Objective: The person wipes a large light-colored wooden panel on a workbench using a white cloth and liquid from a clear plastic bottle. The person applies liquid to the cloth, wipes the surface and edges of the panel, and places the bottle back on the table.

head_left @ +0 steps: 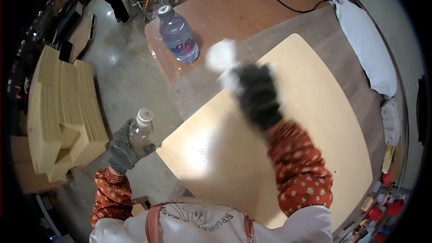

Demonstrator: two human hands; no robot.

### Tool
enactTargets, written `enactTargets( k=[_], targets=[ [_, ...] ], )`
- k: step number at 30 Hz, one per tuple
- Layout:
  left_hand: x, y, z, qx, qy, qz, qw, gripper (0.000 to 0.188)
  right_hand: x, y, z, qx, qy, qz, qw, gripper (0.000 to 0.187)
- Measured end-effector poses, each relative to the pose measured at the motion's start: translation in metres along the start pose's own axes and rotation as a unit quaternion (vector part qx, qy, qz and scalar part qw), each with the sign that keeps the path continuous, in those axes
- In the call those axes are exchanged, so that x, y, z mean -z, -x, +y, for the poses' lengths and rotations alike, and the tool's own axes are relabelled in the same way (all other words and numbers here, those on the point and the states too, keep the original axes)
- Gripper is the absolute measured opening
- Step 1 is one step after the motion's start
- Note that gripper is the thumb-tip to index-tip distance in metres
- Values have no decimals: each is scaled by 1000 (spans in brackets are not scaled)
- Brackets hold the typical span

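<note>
Concrete floor (128,63) fills the left of my feed, between a stack of pale panels (67,108) and a brown worktable (234,13). Across the table lies a pale wooden board (324,126), its left corner pointing at the left hand (126,150). I see that gloved hand wrapped around a small clear bottle (141,136), white cap up, its long axis close to upright, out past the board's edge; whether a fingertip touches the corner I can't tell. Blur spoils my view of the right hand (258,94), but its gloved fingers seem curled over a white cloth (222,56), which spreads forward and left of the knuckles, across the board's far-left edge. From that grip, the bottle lies leftward and closer to the body, well apart; the right hand is nearer the board's middle.
</note>
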State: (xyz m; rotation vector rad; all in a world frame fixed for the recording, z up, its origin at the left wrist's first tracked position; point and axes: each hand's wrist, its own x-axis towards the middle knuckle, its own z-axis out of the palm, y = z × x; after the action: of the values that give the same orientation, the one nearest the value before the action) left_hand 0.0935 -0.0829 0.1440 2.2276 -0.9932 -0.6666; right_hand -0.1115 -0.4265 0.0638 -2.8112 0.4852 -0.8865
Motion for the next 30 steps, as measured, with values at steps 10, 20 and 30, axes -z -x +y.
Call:
enactTargets(
  k=[10, 20, 30],
  targets=[
    [17, 54, -33, 48, 14, 73, 996, 80, 31, -60, 99, -224, 82, -80, 968, 25],
    [21, 90, -62, 91, -43, 150, 984, 84, -25, -5, -185, 83, -123, -164, 975, 38],
    [20, 116, -94, 140, 59, 152, 977, 78, -27, -27, -45, 26, 37, -87, 995, 40]
  ],
)
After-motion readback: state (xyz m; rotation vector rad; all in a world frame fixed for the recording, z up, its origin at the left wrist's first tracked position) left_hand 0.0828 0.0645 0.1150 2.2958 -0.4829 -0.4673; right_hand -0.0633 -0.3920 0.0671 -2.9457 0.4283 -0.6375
